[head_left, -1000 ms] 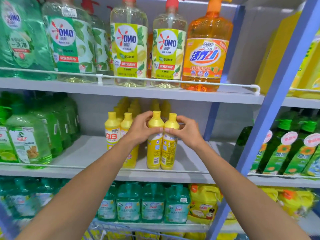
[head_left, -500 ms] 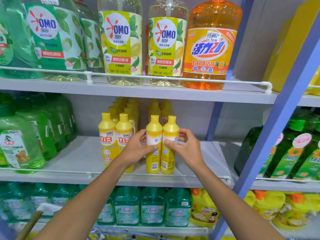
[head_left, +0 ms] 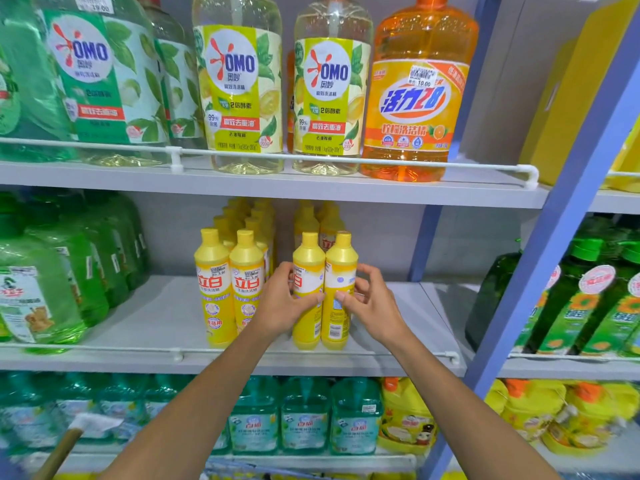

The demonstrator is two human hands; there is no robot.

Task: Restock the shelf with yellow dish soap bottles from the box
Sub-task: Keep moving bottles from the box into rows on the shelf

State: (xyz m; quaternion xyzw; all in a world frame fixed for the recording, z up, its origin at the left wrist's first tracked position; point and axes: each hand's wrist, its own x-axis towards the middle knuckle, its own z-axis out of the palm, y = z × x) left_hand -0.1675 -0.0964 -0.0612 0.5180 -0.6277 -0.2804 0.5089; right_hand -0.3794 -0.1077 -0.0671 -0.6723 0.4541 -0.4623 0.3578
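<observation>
While I am gripping them at label height, the left bottle (head_left: 308, 258) and the right bottle (head_left: 341, 259) of this yellow dish soap pair are standing upright on the middle shelf (head_left: 156, 317), touching each other, just behind the white rail (head_left: 138, 349) at the near edge. My left hand (head_left: 282, 299) is curling its fingers round the left bottle; my right hand (head_left: 372, 303) is pinching the right bottle between thumb and fingers. A second ago I was holding both up at the shoulders, under the caps; now my hands are sitting lower on the bodies and the bases are resting on the board, so I am judging the placing as done. A barcode is facing me on the right bottle, while the two front neighbours (head_left: 228, 289) just to the left are showing red logos; I am probably turning this pair to match. The box is not showing here.
</observation>
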